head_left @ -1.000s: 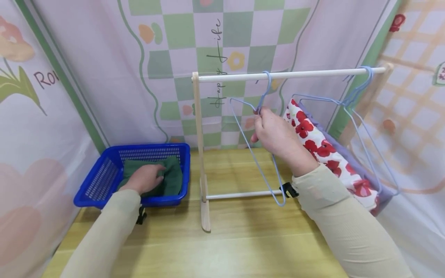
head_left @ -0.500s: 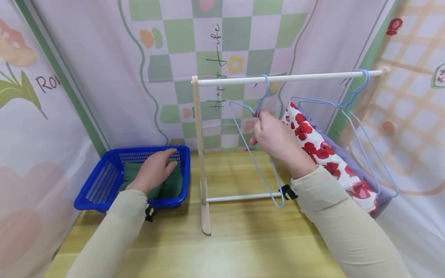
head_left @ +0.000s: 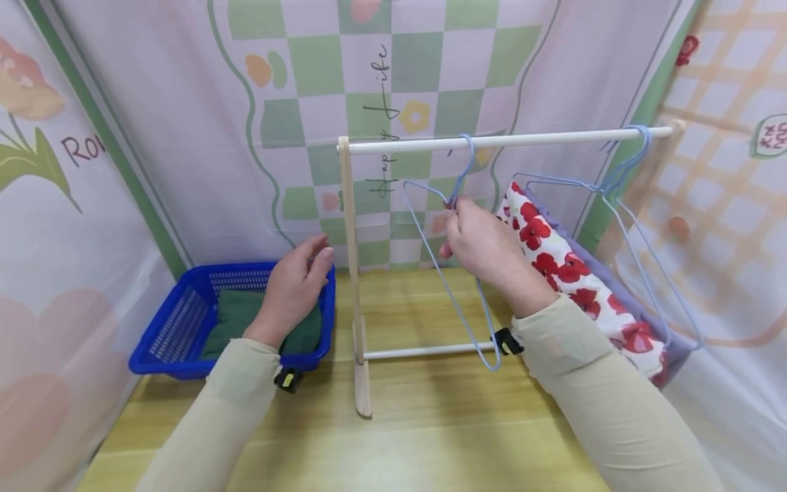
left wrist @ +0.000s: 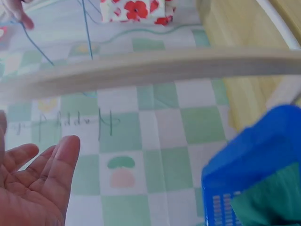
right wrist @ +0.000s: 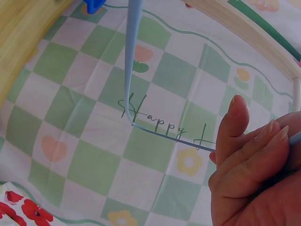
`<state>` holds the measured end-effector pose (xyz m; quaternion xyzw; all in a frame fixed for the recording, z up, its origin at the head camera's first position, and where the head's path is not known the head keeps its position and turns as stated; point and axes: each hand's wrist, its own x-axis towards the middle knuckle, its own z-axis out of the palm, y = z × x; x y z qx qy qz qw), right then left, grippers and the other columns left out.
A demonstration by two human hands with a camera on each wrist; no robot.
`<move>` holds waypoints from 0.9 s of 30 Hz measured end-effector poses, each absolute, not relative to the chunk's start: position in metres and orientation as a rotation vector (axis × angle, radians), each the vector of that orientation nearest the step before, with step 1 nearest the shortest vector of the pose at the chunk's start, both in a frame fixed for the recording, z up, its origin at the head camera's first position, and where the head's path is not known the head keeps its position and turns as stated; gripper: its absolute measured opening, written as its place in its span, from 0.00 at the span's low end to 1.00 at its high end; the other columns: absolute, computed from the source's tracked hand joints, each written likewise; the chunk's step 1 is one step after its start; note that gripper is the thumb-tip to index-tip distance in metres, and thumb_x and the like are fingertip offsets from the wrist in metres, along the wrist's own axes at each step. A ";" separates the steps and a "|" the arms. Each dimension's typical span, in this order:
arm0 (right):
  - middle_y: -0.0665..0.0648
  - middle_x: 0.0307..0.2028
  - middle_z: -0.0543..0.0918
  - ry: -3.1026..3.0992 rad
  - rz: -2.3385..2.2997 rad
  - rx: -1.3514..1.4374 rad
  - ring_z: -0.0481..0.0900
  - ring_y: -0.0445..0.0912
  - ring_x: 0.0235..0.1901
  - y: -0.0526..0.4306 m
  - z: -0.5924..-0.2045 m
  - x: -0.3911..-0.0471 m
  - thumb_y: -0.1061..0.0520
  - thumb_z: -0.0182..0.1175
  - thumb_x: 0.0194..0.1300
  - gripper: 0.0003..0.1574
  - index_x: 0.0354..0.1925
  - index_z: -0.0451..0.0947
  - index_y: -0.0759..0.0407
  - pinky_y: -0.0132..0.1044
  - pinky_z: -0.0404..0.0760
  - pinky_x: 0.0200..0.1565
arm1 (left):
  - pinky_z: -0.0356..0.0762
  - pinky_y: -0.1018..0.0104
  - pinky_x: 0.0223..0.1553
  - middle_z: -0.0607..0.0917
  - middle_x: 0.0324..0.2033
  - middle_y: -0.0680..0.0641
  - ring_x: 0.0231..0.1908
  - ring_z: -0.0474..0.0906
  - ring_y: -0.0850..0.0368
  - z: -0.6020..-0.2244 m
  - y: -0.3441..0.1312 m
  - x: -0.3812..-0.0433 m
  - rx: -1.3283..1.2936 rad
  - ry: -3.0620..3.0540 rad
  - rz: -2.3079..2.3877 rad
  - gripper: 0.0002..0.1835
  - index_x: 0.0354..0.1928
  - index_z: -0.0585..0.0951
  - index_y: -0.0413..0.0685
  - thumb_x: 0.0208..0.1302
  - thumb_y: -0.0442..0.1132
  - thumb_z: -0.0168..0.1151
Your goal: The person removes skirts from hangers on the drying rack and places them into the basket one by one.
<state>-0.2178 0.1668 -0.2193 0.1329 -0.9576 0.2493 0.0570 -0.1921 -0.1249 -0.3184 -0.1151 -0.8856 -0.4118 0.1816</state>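
My right hand (head_left: 482,239) grips a blue wire hanger (head_left: 439,263) just under its hook, which loops over the white rail (head_left: 522,140) of a small wooden rack. In the right wrist view the fingers curl round the hanger's neck. My left hand (head_left: 294,283) is raised above the blue basket (head_left: 178,321), fingers extended and holding nothing; its palm and spread fingers (left wrist: 66,160) show in the left wrist view. Inside the basket lies a folded dark green cloth (head_left: 236,314), partly covered by the left hand and forearm in the head view.
The rack's left wooden post (head_left: 350,260) stands between the two hands, with a lower white bar (head_left: 424,351) near the table (head_left: 430,437). To the right hang more blue hangers (head_left: 633,236) with a red-flowered white cloth (head_left: 572,270) and a purple cloth (head_left: 605,280).
My left hand has lifted off the green cloth and moved right and up toward the rack post. My right hand keeps its grip on the hanger. The head view has shifted slightly.
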 end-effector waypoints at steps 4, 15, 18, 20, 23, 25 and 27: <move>0.53 0.34 0.89 -2.904 0.733 0.404 0.76 0.52 0.29 0.165 -0.219 -0.218 0.49 0.31 0.84 0.25 0.59 0.71 0.58 0.43 0.74 0.33 | 0.81 0.46 0.58 0.80 0.67 0.42 0.58 0.84 0.44 -0.315 -0.113 -0.190 -0.334 -2.468 -1.183 0.32 0.78 0.68 0.47 0.83 0.58 0.44; 0.53 0.33 0.89 -2.896 0.730 0.409 0.76 0.52 0.30 0.164 -0.219 -0.216 0.49 0.32 0.84 0.26 0.59 0.72 0.58 0.44 0.73 0.34 | 0.85 0.52 0.55 0.85 0.57 0.44 0.57 0.85 0.50 -0.322 -0.087 -0.195 -0.421 -2.402 -1.303 0.27 0.72 0.73 0.47 0.81 0.54 0.54; 0.53 0.34 0.89 -2.900 0.746 0.407 0.77 0.52 0.31 0.163 -0.219 -0.216 0.49 0.32 0.84 0.25 0.58 0.72 0.58 0.44 0.73 0.35 | 0.86 0.53 0.54 0.86 0.53 0.44 0.55 0.86 0.50 -0.323 -0.084 -0.195 -0.405 -2.391 -1.265 0.23 0.67 0.76 0.46 0.80 0.52 0.55; 0.54 0.34 0.88 -2.907 0.762 0.400 0.77 0.52 0.31 0.162 -0.219 -0.217 0.48 0.32 0.84 0.25 0.58 0.72 0.58 0.44 0.74 0.35 | 0.86 0.53 0.53 0.87 0.52 0.45 0.54 0.86 0.50 -0.324 -0.083 -0.196 -0.385 -2.383 -1.229 0.21 0.63 0.78 0.46 0.80 0.52 0.55; 0.54 0.34 0.88 -2.917 0.779 0.391 0.78 0.53 0.32 0.160 -0.218 -0.217 0.47 0.33 0.84 0.25 0.59 0.71 0.58 0.44 0.75 0.36 | 0.86 0.53 0.50 0.88 0.49 0.46 0.51 0.87 0.51 -0.326 -0.082 -0.197 -0.363 -2.370 -1.184 0.18 0.59 0.80 0.46 0.80 0.50 0.56; 0.54 0.34 0.88 -2.923 0.778 0.394 0.78 0.53 0.33 0.158 -0.218 -0.217 0.47 0.33 0.84 0.25 0.60 0.70 0.58 0.45 0.75 0.37 | 0.86 0.53 0.48 0.88 0.48 0.46 0.50 0.87 0.51 -0.327 -0.081 -0.198 -0.353 -2.362 -1.171 0.16 0.58 0.81 0.46 0.80 0.48 0.56; 0.53 0.33 0.88 -2.919 0.764 0.402 0.79 0.54 0.34 0.155 -0.218 -0.217 0.47 0.33 0.84 0.25 0.60 0.70 0.59 0.46 0.76 0.39 | 0.87 0.53 0.47 0.88 0.47 0.46 0.49 0.87 0.51 -0.328 -0.081 -0.198 -0.348 -2.354 -1.167 0.16 0.58 0.82 0.46 0.80 0.47 0.57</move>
